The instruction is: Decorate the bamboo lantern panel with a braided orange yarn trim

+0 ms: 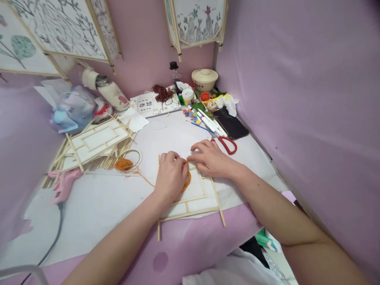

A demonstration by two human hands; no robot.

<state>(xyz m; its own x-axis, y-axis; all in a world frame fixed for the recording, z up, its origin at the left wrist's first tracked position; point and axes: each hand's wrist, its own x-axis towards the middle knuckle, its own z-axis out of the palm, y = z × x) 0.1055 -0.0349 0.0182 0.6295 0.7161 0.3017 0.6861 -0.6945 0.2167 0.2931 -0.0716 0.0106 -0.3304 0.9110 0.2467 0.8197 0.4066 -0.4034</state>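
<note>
My left hand [172,173] is closed over the wooden-stick frame [190,213] with white paper backing, its fingertips pinched at the orange yarn [187,182]. A loose loop of that yarn lies on the panel beside the left fingers. My right hand [211,159] rests at the frame's far edge, thumb and fingers drawn together where a bit of orange yarn shows between the two hands. The exact grip is partly hidden by the fingers. From the left hand the strand runs left to an orange yarn ball [123,164], next to a tape roll [135,155].
Red-handled scissors [228,145], a phone [230,123] and white markers [211,122] lie beyond my right hand. Leftward are stacked stick panels [97,138] and a pink glue gun [65,186] with its cord. A bottle [113,92], book [154,103] and lidded bowl [204,81] stand behind.
</note>
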